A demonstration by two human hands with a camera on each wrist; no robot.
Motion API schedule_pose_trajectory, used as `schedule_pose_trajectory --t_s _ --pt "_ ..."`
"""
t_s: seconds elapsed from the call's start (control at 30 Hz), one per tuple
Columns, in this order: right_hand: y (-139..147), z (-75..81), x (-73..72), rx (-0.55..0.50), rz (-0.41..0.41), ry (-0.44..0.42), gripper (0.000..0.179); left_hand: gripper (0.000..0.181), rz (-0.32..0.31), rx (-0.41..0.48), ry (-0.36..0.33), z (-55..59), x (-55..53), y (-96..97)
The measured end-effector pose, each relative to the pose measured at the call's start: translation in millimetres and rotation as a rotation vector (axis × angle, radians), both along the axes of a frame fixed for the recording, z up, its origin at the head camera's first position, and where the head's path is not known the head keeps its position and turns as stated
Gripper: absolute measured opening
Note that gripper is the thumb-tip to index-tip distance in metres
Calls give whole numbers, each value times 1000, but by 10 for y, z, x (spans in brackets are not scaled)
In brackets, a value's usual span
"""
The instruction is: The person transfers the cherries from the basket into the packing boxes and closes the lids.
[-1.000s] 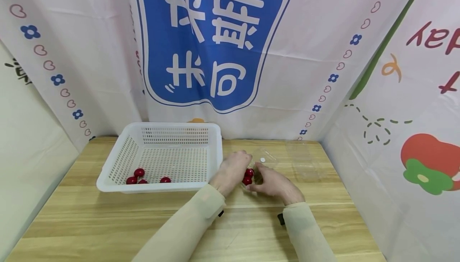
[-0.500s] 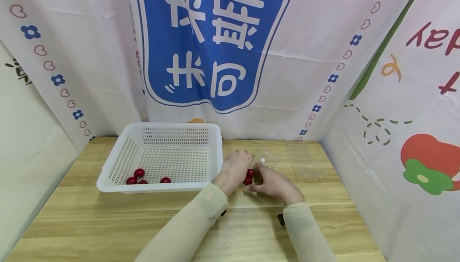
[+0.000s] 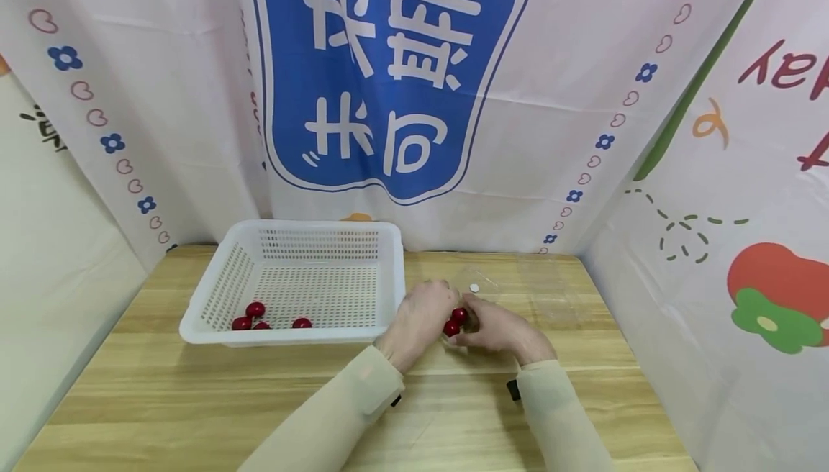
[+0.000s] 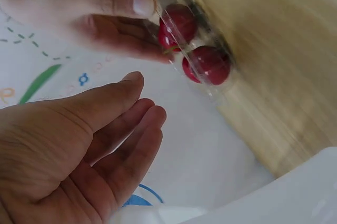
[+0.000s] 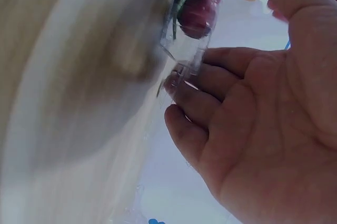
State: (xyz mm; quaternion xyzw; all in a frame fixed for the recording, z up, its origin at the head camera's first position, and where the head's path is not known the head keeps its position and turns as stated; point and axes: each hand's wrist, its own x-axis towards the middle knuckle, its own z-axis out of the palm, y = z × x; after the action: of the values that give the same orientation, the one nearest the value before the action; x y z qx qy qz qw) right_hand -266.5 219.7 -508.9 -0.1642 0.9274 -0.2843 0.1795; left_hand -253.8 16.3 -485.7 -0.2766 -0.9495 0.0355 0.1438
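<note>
Red cherries [image 3: 458, 316] with green stems sit in a small clear plastic box [image 5: 185, 54] on the right of the wooden table. My right hand [image 3: 501, 329] grips the box at its side, its thumb on the edge in the left wrist view and its fingers against the plastic in the right wrist view. My left hand [image 4: 79, 145] is just left of the box, fingers loosely bent and thumb apart, with nothing between them. In the head view, the back of that hand hides part of the box.
A white perforated basket [image 3: 291, 336] stands to the left, with several cherries [image 3: 242, 323] along its near side. Behind the box is a clear plastic piece with a white round sticker [image 3: 474, 288]. More clear plastic [image 3: 550, 292] lies at the back right. Printed cloth surrounds the table.
The head view has shifted slightly. My left hand has drawn a little away from the box to the left, so the cherries show more. My right hand stays at the box.
</note>
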Motion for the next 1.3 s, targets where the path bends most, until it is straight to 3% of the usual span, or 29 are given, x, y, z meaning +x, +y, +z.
schedule_pose_trajectory --t_s 0.03,0.1,0.27,0.4,0.57,0.7,0.97,1.1,1.3 --pt "16 10 -6 4 10 -6 93 8 -5 -10 10 82 94 4" --pt "45 30 -24 20 28 -14 100 9 -6 -17 28 104 215 9" --pt "90 81 -65 61 86 -11 109 11 22 -7 45 84 457 -13" --pt "104 136 -84 57 126 -29 109 4 19 -38 33 37 591 -67" --pt "119 181 -94 47 175 -39 110 38 -28 -95 -35 -20 706 -147" --pt "142 167 -102 50 203 -25 109 59 -47 -113 -98 -77 764 -186" --pt "226 128 -126 30 209 -31 108 64 -45 -148 -104 -132 781 -183" --pt "280 120 -159 34 200 6 92 64 -39 -157 -114 -144 769 -173" --pt "289 111 -266 75 62 155 71 64 -36 -165 -127 -154 753 -163"
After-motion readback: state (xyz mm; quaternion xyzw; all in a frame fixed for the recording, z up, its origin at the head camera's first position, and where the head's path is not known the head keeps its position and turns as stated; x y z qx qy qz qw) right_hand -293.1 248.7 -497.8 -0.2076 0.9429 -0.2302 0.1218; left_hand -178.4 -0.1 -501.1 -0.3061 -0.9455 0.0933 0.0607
